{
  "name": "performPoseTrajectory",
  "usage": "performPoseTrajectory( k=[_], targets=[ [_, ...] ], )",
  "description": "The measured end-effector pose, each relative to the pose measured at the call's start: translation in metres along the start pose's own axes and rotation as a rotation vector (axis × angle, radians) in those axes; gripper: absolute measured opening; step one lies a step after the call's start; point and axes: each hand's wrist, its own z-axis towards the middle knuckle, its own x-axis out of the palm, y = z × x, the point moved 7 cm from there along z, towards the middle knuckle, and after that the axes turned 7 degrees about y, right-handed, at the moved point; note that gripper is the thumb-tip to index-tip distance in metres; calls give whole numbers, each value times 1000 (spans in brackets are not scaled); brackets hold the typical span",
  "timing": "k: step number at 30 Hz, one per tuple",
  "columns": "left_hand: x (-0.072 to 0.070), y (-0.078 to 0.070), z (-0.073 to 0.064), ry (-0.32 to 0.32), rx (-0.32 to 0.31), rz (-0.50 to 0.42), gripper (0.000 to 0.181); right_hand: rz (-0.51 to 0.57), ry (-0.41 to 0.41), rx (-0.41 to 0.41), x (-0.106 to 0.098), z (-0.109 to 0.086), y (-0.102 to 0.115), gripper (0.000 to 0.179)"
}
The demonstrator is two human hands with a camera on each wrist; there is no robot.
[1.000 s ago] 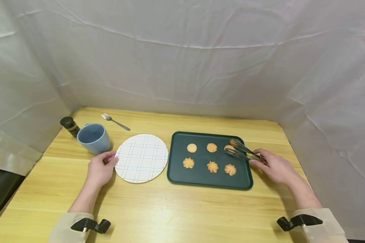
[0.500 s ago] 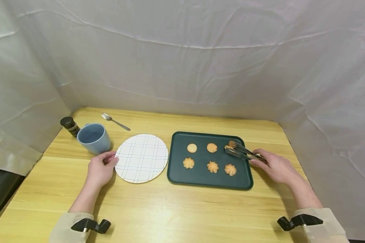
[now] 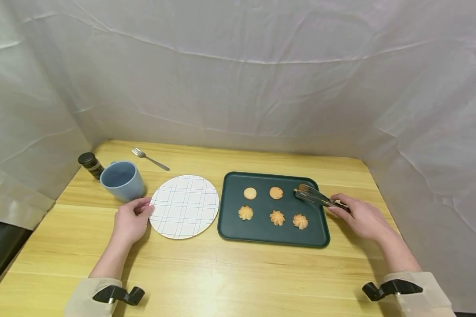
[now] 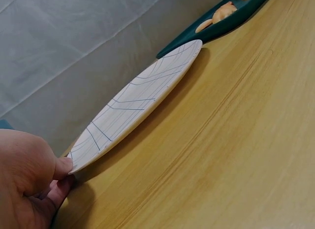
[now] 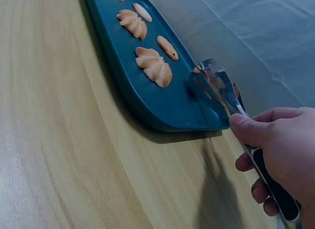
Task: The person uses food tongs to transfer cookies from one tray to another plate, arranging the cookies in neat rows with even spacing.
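My left hand [image 3: 132,221] pinches the near-left rim of a round white plate [image 3: 184,207] with blue check lines. In the left wrist view the thumb lies on top of the rim and fingers are beneath it. My right hand [image 3: 361,215] grips metal tongs [image 5: 220,83] over the right end of a dark green tray [image 3: 262,233]. The tongs' heads are close together, with a cookie between them that is mostly hidden. Left on the tray are two round cookies [image 3: 276,193] and three swirl-shaped cookies [image 3: 277,218].
Left of the plate stands a blue mug [image 3: 123,181], beside a dark-capped jar [image 3: 91,164]. A fork [image 3: 150,159] lies behind the plate. Grey-white cloth [image 3: 238,88] encloses the back and sides of the wooden table [image 3: 206,277].
The tongs have closed around the rightmost round cookie in the back row and shifted slightly to the right. My left hand and the plate stay where they were.
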Motion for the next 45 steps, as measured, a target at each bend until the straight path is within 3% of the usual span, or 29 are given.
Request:
performPoseTrajectory(
  k=[10, 30, 45],
  targets=[
    [0, 0, -1, 4, -3, -1, 35, -20, -59, -44, -7, -5, 1, 25],
    [1, 1, -1, 6, -10, -3, 35, -14, -67, -71, -17, -5, 7, 27],
    [1, 1, -1, 13, -26, -14, 36, 1, -85, -129, -31, -1, 24, 25]
  ],
)
